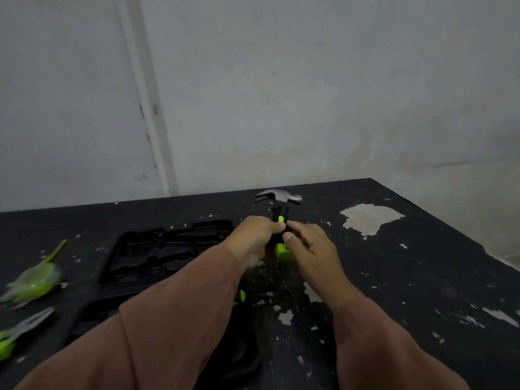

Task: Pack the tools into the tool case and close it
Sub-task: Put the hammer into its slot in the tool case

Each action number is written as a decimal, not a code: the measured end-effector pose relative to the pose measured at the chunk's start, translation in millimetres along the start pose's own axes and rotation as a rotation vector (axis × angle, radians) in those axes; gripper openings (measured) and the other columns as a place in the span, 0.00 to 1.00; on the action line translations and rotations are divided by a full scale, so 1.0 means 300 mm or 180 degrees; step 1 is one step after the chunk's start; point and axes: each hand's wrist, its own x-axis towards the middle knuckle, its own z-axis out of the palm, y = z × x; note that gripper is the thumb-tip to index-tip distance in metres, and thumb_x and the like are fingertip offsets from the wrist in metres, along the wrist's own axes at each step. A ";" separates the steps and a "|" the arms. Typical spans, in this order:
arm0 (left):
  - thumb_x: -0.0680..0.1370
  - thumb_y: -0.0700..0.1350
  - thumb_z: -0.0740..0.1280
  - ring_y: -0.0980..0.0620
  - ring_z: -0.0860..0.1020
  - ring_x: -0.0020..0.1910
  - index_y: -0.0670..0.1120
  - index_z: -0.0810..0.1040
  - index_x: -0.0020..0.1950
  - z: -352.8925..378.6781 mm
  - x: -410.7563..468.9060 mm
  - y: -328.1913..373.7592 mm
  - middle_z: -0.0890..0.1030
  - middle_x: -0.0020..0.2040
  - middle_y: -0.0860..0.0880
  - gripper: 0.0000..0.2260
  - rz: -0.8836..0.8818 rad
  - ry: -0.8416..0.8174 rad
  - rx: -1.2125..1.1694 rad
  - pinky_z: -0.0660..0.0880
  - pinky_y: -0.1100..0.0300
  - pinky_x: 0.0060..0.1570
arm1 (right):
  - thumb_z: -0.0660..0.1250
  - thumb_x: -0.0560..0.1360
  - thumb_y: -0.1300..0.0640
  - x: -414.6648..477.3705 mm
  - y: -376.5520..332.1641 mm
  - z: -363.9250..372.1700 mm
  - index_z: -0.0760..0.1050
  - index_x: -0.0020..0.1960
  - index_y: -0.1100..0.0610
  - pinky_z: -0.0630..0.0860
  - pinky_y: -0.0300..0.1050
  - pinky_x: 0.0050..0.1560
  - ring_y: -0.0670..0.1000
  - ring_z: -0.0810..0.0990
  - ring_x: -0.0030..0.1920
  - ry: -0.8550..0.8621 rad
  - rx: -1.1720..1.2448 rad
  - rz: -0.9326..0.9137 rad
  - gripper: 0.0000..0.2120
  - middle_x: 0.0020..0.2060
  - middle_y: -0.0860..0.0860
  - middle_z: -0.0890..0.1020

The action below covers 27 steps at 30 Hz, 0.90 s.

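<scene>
Both hands, left hand point(254, 239) and right hand point(309, 249), pinch the hammer point(278, 202) handle, head up; open case point(157, 249) lies left of them.

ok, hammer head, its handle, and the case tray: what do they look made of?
Hammer head: likely steel, polished; grey with bright glints.
Hammer handle: probably moulded plastic or rubber, matte black with lime green inserts and ribbing; both hands grip it.
Tool case tray: looks like moulded black plastic, slight sheen, with shaped recesses.

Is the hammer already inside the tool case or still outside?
Outside. Both hands, left hand and right hand, hold the hammer right of the open tool case.
</scene>
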 end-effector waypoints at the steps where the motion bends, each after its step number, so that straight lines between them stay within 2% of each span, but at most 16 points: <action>1: 0.78 0.37 0.62 0.43 0.79 0.39 0.37 0.76 0.51 -0.029 -0.021 0.003 0.79 0.42 0.39 0.06 0.0040 -0.0082 -0.0049 0.75 0.52 0.42 | 0.64 0.76 0.56 0.002 -0.004 0.006 0.77 0.58 0.55 0.71 0.34 0.48 0.42 0.74 0.48 0.0079 -0.0005 -0.0119 0.12 0.49 0.49 0.76; 3: 0.78 0.37 0.60 0.45 0.79 0.34 0.37 0.76 0.50 -0.092 -0.065 0.010 0.78 0.39 0.40 0.06 0.0044 -0.0241 -0.0147 0.76 0.56 0.35 | 0.66 0.75 0.58 0.014 -0.019 0.020 0.78 0.55 0.56 0.71 0.39 0.50 0.44 0.75 0.48 0.0220 -0.0075 -0.0260 0.10 0.49 0.49 0.76; 5: 0.79 0.37 0.59 0.47 0.79 0.30 0.38 0.75 0.47 -0.158 -0.117 0.019 0.77 0.37 0.41 0.06 -0.0031 -0.0394 -0.0145 0.77 0.60 0.26 | 0.66 0.74 0.59 0.027 -0.045 0.036 0.77 0.56 0.55 0.72 0.41 0.51 0.48 0.75 0.52 0.0312 -0.0090 -0.0344 0.11 0.50 0.48 0.73; 9: 0.79 0.37 0.57 0.49 0.78 0.26 0.40 0.75 0.45 -0.289 -0.211 0.039 0.78 0.35 0.42 0.08 -0.0080 -0.0673 -0.0050 0.75 0.62 0.26 | 0.66 0.74 0.59 0.046 -0.119 0.077 0.75 0.58 0.54 0.68 0.27 0.47 0.46 0.73 0.52 0.0397 0.0169 -0.0253 0.13 0.53 0.47 0.70; 10: 0.79 0.37 0.57 0.49 0.77 0.26 0.40 0.75 0.45 -0.317 -0.229 0.042 0.78 0.34 0.42 0.08 -0.0085 -0.0724 -0.0013 0.75 0.61 0.27 | 0.66 0.74 0.57 0.054 -0.135 0.086 0.75 0.59 0.53 0.67 0.27 0.46 0.46 0.73 0.52 0.0321 0.0267 -0.0084 0.13 0.53 0.48 0.71; 12: 0.78 0.37 0.58 0.50 0.76 0.26 0.40 0.75 0.47 -0.382 -0.261 0.046 0.78 0.35 0.42 0.06 -0.0084 -0.0740 0.0094 0.76 0.59 0.29 | 0.65 0.75 0.55 0.071 -0.173 0.112 0.73 0.60 0.52 0.70 0.35 0.47 0.47 0.76 0.50 -0.0006 0.0651 0.0414 0.14 0.52 0.49 0.75; 14: 0.78 0.37 0.59 0.50 0.76 0.26 0.40 0.75 0.49 -0.447 -0.286 0.044 0.78 0.36 0.41 0.06 -0.0107 -0.0740 0.0145 0.77 0.59 0.28 | 0.64 0.75 0.56 0.081 -0.211 0.137 0.72 0.60 0.53 0.73 0.42 0.42 0.49 0.78 0.43 -0.0424 0.1204 0.0931 0.14 0.47 0.51 0.79; 18: 0.77 0.39 0.61 0.50 0.76 0.26 0.41 0.76 0.51 -0.556 -0.313 0.038 0.79 0.38 0.40 0.06 -0.0224 -0.0888 0.0176 0.77 0.60 0.27 | 0.64 0.75 0.60 0.091 -0.255 0.189 0.73 0.60 0.55 0.70 0.41 0.28 0.48 0.78 0.28 -0.1084 0.1656 0.1228 0.13 0.38 0.51 0.81; 20: 0.77 0.41 0.62 0.51 0.76 0.26 0.41 0.77 0.52 -0.600 -0.314 0.039 0.81 0.39 0.40 0.08 -0.0218 -0.0807 0.0214 0.75 0.62 0.25 | 0.64 0.75 0.62 0.092 -0.275 0.218 0.73 0.60 0.56 0.70 0.39 0.23 0.48 0.76 0.25 -0.1191 0.1760 0.1256 0.13 0.37 0.52 0.80; 23: 0.77 0.42 0.63 0.53 0.75 0.26 0.43 0.79 0.48 -0.654 -0.288 0.043 0.81 0.37 0.44 0.06 -0.0078 -0.0418 -0.0021 0.72 0.65 0.24 | 0.62 0.76 0.64 0.101 -0.284 0.255 0.70 0.61 0.57 0.71 0.40 0.23 0.51 0.76 0.26 -0.1007 0.2030 0.1399 0.15 0.42 0.56 0.79; 27: 0.75 0.33 0.63 0.51 0.79 0.32 0.41 0.77 0.47 -0.712 -0.219 0.029 0.79 0.37 0.45 0.05 0.0177 -0.0047 -0.0734 0.78 0.64 0.29 | 0.62 0.75 0.66 0.130 -0.265 0.289 0.68 0.61 0.56 0.72 0.43 0.27 0.53 0.76 0.28 -0.0632 0.2220 0.1581 0.15 0.46 0.58 0.79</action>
